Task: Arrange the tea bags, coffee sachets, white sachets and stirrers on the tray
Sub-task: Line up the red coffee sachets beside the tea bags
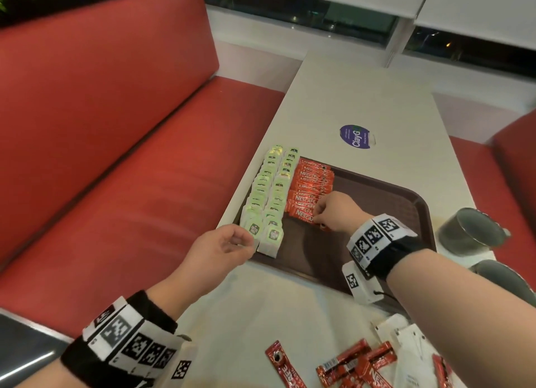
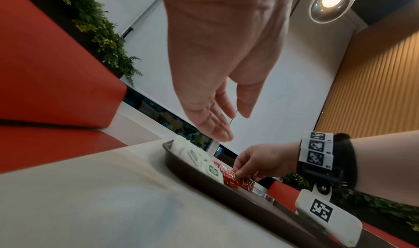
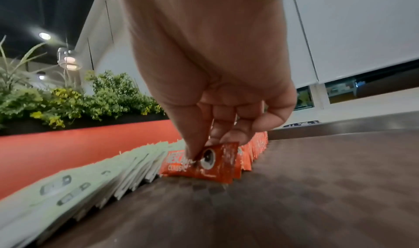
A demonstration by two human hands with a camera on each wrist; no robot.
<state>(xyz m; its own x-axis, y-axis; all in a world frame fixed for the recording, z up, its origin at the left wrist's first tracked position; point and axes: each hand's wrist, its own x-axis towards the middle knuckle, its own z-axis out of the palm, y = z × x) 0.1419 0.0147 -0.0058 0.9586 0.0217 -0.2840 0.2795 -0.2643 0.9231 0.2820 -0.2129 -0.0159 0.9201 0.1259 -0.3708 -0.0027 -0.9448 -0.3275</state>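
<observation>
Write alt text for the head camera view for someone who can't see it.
The right hand pinches a red Nescafe sachet at the near end of a sachet row on a brown tray, beside two rows of green tea bags. The left hand hovers empty nearby.

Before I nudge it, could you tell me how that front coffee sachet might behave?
Probably light and floppy: the right hand pinches the coffee sachet with fingertips alone. It leans on its row, so a push may topple it.

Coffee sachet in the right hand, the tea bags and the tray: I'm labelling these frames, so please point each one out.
coffee sachet (image 3: 199, 164), right wrist view, printed front face.
tea bags (image 1: 268, 196), head view, middle of the two green rows.
tray (image 1: 377, 202), head view, bare brown floor.
right hand (image 1: 336, 212), head view, back of hand.
</observation>
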